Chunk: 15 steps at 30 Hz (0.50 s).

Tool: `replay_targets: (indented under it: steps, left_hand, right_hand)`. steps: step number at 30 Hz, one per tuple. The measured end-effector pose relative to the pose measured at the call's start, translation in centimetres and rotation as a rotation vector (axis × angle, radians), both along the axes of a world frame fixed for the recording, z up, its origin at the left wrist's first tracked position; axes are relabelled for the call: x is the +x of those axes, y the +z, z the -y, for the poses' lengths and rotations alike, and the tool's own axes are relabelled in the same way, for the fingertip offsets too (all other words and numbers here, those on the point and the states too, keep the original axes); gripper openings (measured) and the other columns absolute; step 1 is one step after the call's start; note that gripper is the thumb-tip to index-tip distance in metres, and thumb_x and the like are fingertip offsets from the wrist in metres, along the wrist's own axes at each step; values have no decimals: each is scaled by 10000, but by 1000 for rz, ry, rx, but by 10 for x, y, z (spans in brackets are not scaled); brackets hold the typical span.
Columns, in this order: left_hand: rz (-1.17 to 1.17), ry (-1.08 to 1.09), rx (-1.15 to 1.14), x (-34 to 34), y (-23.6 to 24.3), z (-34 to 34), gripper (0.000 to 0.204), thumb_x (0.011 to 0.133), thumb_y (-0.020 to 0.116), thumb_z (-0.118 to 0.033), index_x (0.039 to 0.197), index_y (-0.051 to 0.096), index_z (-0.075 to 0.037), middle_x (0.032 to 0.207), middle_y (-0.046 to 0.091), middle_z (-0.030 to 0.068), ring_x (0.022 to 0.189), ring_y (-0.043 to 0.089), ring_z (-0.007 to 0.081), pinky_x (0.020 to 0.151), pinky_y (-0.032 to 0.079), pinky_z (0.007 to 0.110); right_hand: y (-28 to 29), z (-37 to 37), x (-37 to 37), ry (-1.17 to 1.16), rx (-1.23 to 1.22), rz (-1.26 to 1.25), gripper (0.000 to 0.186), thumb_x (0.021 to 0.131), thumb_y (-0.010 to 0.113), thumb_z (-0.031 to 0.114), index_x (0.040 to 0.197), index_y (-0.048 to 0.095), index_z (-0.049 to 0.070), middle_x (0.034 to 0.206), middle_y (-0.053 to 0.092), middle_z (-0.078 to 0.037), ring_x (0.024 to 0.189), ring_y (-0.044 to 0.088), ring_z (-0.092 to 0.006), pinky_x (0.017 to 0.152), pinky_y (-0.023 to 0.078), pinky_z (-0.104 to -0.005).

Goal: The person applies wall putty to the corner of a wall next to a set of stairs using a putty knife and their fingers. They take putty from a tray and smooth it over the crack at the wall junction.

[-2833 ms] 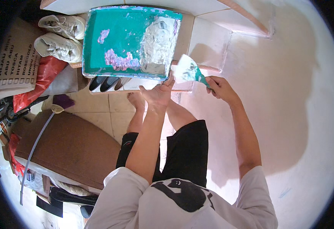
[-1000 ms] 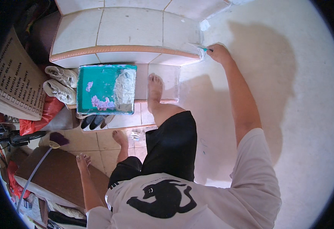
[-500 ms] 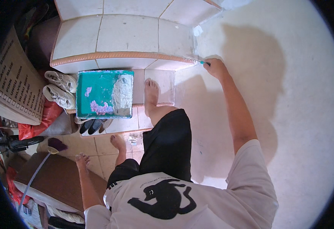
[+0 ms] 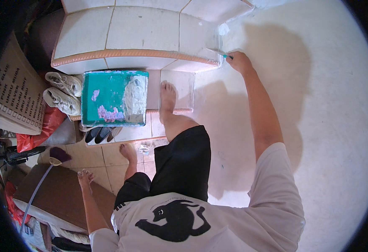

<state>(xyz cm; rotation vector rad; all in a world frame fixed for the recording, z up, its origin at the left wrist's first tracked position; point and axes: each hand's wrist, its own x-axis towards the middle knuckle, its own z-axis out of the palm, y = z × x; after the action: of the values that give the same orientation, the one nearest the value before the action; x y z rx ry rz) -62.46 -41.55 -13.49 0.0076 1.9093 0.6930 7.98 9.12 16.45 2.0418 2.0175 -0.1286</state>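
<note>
We are gripping a putty knife [image 4: 223, 55] with our right hand [image 4: 240, 63], fingers curling closed; its slender, pale-bladed, teal-handled length is pointing up-left from that hand, near where the tiled step [image 4: 198, 35] is meeting the wall [image 4: 335, 126]; our left hand [image 4: 85, 177] is hanging well apart, loosely open, empty

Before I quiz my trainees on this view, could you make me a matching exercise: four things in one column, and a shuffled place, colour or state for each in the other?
Things
1. Scraper
2. Tray
3. Pair of pale shoes
4. Shorts

Descriptions
A. Just left of the tray in the picture
B. Black, worn by the person
C. Held in the right hand
D. Green inside, with pale paste along its right side

Right pairs: 1-C, 2-D, 3-A, 4-B
</note>
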Motion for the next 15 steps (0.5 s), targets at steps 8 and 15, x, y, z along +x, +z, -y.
replay_targets:
  steps: [8,15]
  left_hand:
    - [3,-26,22,13,-20,-9,442,950,561,-395,1252,448,-92,1166,586,134,881,664,254,682,553,374]
    - [131,-45,-48,-3,-45,-17,682,965,531,-378,1475,198,-71,1141,603,140,844,668,223,667,538,324]
  right_hand:
    - [9,51,-6,-48,-61,-42,283,838,581,279,1022,694,95,977,670,-188,923,635,-378,842,503,-470]
    - [25,36,1,5,32,-79,299,863,539,316,1009,681,97,969,664,-192,911,627,-398,820,495,-496]
